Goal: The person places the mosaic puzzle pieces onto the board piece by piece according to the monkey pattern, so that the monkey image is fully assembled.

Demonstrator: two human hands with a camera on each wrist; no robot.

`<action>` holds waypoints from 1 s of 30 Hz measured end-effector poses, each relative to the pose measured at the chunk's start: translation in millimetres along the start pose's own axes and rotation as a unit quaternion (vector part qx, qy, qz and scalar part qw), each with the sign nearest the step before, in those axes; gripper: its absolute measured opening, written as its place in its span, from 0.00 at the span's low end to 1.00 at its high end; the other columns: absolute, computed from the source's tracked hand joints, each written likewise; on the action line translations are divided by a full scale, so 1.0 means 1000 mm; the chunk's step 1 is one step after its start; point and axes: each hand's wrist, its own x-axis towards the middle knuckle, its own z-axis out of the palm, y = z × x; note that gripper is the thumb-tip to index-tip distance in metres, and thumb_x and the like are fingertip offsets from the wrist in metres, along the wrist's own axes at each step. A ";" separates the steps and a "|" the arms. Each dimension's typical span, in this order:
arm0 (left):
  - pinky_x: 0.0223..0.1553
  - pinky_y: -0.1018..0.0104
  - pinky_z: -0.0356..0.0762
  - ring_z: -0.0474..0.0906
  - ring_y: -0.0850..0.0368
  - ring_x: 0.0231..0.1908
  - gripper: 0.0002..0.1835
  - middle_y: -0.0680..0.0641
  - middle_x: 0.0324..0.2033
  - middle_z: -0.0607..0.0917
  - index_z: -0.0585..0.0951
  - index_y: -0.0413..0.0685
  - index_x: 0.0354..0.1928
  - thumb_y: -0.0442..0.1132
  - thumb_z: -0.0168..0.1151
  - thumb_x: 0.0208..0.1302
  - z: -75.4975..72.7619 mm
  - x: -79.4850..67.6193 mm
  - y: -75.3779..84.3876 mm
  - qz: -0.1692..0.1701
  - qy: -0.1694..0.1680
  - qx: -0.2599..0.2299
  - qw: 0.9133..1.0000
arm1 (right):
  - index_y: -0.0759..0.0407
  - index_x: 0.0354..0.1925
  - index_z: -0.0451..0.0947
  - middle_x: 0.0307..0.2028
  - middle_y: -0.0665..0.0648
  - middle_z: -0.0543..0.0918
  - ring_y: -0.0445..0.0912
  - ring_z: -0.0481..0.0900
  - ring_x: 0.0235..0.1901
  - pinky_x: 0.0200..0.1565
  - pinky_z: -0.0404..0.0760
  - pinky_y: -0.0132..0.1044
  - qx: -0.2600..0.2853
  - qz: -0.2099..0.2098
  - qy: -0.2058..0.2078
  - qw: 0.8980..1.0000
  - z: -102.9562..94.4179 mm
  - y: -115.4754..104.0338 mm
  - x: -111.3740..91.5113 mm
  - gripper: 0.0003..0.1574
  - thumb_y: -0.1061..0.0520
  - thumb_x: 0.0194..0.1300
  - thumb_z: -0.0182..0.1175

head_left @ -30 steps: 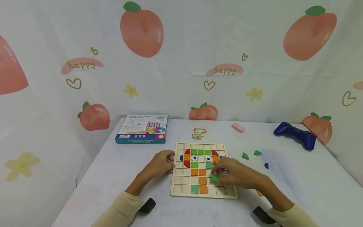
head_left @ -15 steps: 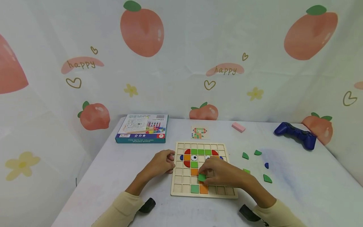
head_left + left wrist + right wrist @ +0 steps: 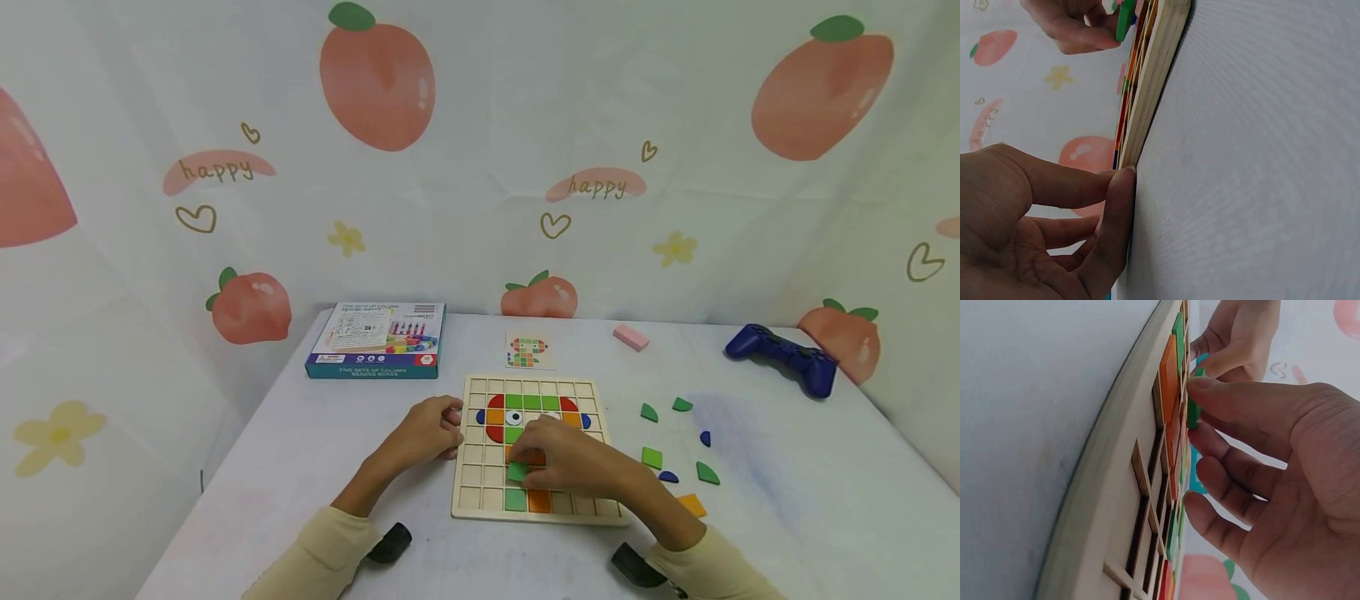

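A wooden grid board (image 3: 470, 477) lies on the table, with red, orange, green and blue tiles and two eye pieces set in its cells. My right hand (image 3: 581, 458) pinches a green square tile (image 3: 517, 472) between thumb and fingers, over the lower middle of the board. In the right wrist view the green tile (image 3: 1195, 406) is tilted on edge, above the orange tiles (image 3: 1170, 378). My left hand (image 3: 422, 429) is at the board's left side. Its thumb and index finger pinch the board's edge (image 3: 1147, 103) in the left wrist view.
A picture card (image 3: 530, 352) lies behind the board. Loose green pieces (image 3: 652, 457), blue half-rounds (image 3: 667, 477) and an orange square (image 3: 692, 505) lie to the right. A box (image 3: 375, 342), a pink block (image 3: 631, 337) and a blue game controller (image 3: 782, 358) stand farther back.
My right hand has moved left across the board with the green tile, from the right-hand columns to the lower middle. The left hand has stayed at the board's edge.
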 end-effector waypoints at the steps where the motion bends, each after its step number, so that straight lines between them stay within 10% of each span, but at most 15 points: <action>1: 0.39 0.66 0.88 0.78 0.54 0.39 0.28 0.45 0.42 0.79 0.77 0.31 0.67 0.27 0.68 0.64 0.000 0.000 0.000 0.000 0.000 0.000 1.000 | 0.49 0.49 0.90 0.43 0.38 0.84 0.38 0.76 0.48 0.59 0.80 0.42 0.001 0.001 -0.002 1.000 0.000 0.000 0.000 0.13 0.55 0.66 0.72; 19: 0.38 0.66 0.88 0.79 0.55 0.37 0.28 0.44 0.43 0.80 0.76 0.31 0.68 0.27 0.68 0.65 0.000 -0.002 0.002 -0.010 -0.004 -0.009 1.000 | 0.51 0.52 0.90 0.46 0.40 0.87 0.37 0.78 0.50 0.64 0.79 0.46 0.022 0.007 -0.011 1.000 0.000 0.000 0.001 0.14 0.56 0.67 0.71; 30: 0.37 0.66 0.88 0.79 0.54 0.37 0.28 0.44 0.43 0.80 0.76 0.31 0.67 0.27 0.68 0.65 0.000 0.000 0.001 -0.013 -0.005 -0.011 1.000 | 0.54 0.52 0.88 0.43 0.46 0.87 0.43 0.81 0.45 0.50 0.84 0.38 0.041 0.031 0.033 0.998 -0.019 0.022 -0.008 0.16 0.58 0.66 0.73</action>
